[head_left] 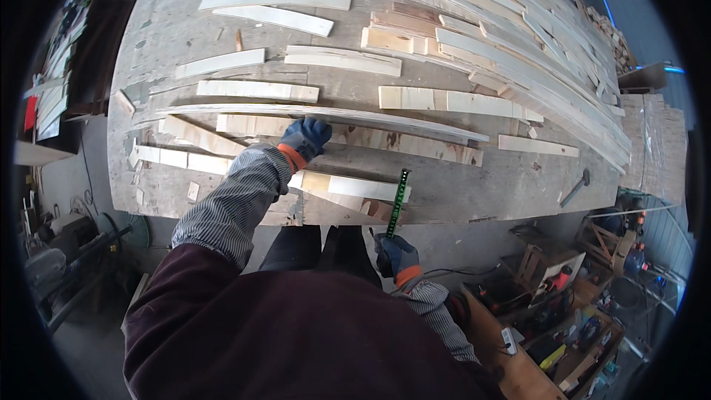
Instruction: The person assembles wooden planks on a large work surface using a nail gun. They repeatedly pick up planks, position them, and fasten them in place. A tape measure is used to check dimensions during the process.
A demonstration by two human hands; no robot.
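My left hand (pixel 306 138), in a blue work glove with an orange cuff, reaches over the table. Its fingers are curled closed on a long wooden strip (pixel 404 143) with brown patches. Just beyond the knuckles runs a longer, thin strip (pixel 400 120), seen on its edge. My right hand (pixel 400 253), gloved alike, is wrapped round a tape measure by the table's near edge; the case is mostly hidden. From it the green tape blade (pixel 397 204) sticks out over the table, its tip past the end of a short pale strip (pixel 363 187).
Many wooden strips (pixel 511 59) cover the far right of the worn wooden table (pixel 170 37). A hammer (pixel 575 187) lies near the right corner. Down to the right stands a bench with tools and a power strip (pixel 509 341). Machinery (pixel 70 259) stands on the floor at left.
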